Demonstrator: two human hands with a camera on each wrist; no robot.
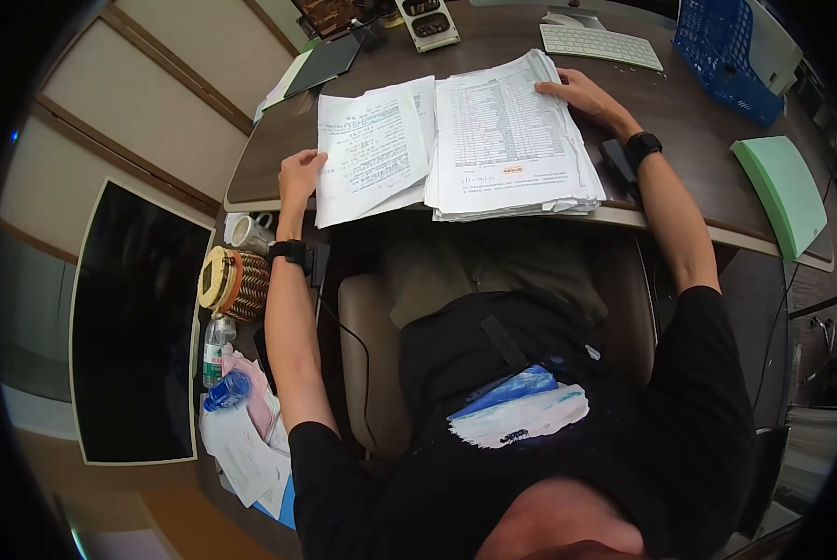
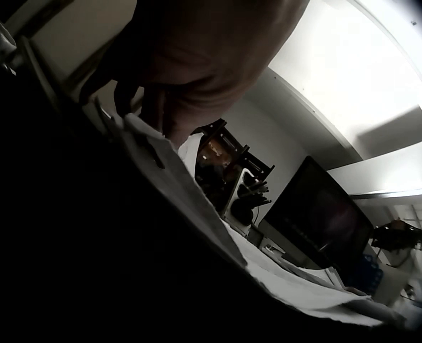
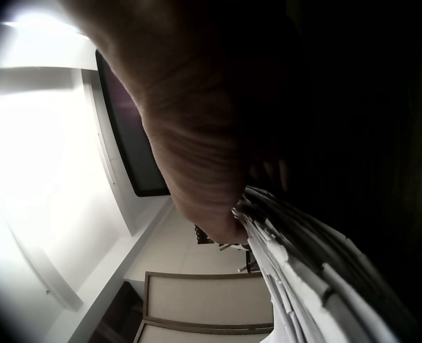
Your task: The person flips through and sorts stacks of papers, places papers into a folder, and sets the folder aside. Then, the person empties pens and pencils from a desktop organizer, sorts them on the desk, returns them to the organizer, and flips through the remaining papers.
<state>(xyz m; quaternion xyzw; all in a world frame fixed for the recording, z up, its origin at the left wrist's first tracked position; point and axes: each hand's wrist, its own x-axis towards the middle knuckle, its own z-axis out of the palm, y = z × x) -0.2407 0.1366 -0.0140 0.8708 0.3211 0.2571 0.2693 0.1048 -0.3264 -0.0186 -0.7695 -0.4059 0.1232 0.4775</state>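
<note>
Two stacks of printed paper lie side by side on the desk in the head view. My left hand [image 1: 301,177] pinches the outer edge of the thinner left stack [image 1: 367,154]; its top sheet carries handwriting and sits slightly askew. In the left wrist view, the fingers [image 2: 157,111] curl at the edge of the sheets [image 2: 182,193]. With the thumb on top, my right hand [image 1: 588,95] grips the upper right edge of the thick right stack [image 1: 502,140], which shows a printed table. The right wrist view shows this stack's many layered page edges [image 3: 297,279] beneath the hand.
Behind the papers are a white keyboard [image 1: 602,47] and a blue plastic basket [image 1: 731,65]. A green box-like object [image 1: 780,196] stands at the desk's right. On the left are a white mug [image 1: 248,233], a woven basket [image 1: 236,283] and a bottle [image 1: 216,353].
</note>
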